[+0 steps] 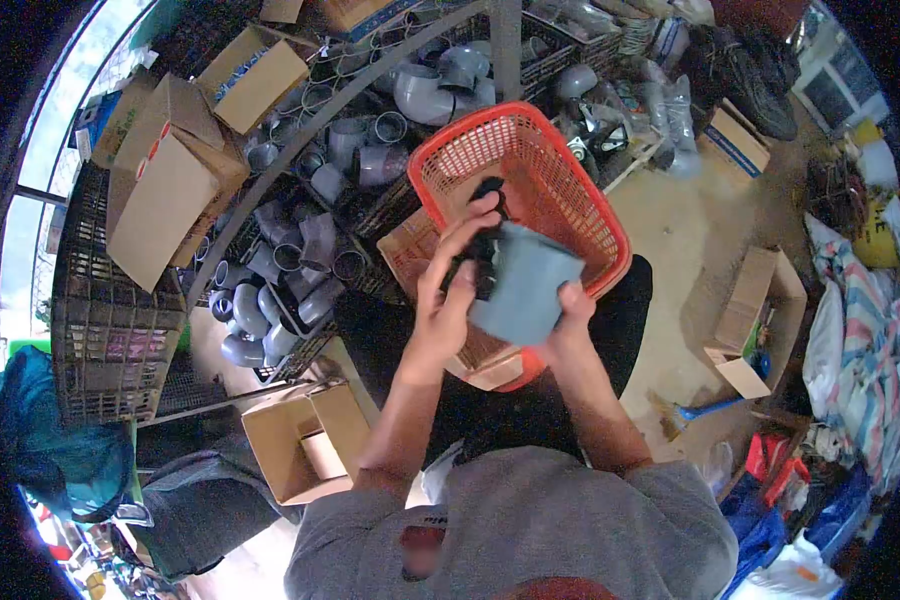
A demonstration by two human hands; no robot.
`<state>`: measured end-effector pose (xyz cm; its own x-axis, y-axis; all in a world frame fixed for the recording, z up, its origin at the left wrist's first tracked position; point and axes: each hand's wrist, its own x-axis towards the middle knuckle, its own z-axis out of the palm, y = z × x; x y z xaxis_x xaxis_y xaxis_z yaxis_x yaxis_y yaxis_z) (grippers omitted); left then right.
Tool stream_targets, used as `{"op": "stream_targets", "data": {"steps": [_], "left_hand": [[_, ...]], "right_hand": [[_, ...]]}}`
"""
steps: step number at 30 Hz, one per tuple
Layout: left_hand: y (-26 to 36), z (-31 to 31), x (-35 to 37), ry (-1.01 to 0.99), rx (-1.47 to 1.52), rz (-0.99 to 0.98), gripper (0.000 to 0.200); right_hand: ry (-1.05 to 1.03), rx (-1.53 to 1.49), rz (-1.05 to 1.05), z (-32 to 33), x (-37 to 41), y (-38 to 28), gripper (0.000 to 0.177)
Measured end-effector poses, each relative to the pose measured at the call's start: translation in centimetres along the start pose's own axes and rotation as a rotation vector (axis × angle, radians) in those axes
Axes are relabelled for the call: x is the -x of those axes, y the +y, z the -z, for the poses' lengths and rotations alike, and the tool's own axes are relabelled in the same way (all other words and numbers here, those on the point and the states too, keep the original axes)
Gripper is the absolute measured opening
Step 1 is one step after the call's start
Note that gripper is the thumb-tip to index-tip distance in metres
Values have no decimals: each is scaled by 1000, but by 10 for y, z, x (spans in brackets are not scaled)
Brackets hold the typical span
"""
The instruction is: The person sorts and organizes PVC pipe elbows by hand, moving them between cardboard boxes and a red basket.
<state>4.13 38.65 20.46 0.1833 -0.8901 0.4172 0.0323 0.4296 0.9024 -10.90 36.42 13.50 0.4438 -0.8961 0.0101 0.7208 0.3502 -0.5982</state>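
Note:
A wide grey plastic pipe fitting (530, 283) is held up in front of me, tilted, over the near part of a red plastic basket (612, 215). My right hand (567, 322) grips its lower right side, thumb on the outer wall. My left hand (448, 285) is curled round a dark black piece (486, 262) at the fitting's left end; blur hides its kind and whether it is fixed to the fitting. Another black bit (487, 188) shows by the left fingertips. Cardboard (410, 250) lies partly under the basket's left side, and the basket stands between my legs.
Crates of grey pipe elbows and couplings (345, 145) fill the area ahead and left. An open cardboard box (275, 450) sits at lower left, another box (745, 310) at right near a blue-handled brush (705, 408). A metal bar (507, 50) stands beyond the basket.

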Motion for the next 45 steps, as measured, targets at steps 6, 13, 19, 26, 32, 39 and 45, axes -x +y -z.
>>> {"op": "stream_targets", "data": {"steps": [6, 13, 19, 26, 32, 39, 45], "left_hand": [[15, 9, 22, -187, -527, -88, 35], [13, 11, 0, -160, -471, -104, 35], [-13, -13, 30, 19, -32, 52, 41], [1, 12, -7, -388, -565, -152, 39], [-20, -6, 9, -79, -60, 137, 35], [-3, -4, 9, -500, -612, -235, 37], [-25, -5, 0, -143, -216, -25, 37]], "right_hand": [[90, 145, 2, -19, -21, -17, 88], [51, 115, -111, 19, -5, 19, 80], [62, -127, 14, -19, -12, -18, 87], [159, 329, -120, 60, -8, 22, 82], [49, 58, -41, 29, 0, -1, 83], [289, -122, -233, 43, -9, 13, 58], [166, 75, -5, 34, -5, 10, 74]]}}
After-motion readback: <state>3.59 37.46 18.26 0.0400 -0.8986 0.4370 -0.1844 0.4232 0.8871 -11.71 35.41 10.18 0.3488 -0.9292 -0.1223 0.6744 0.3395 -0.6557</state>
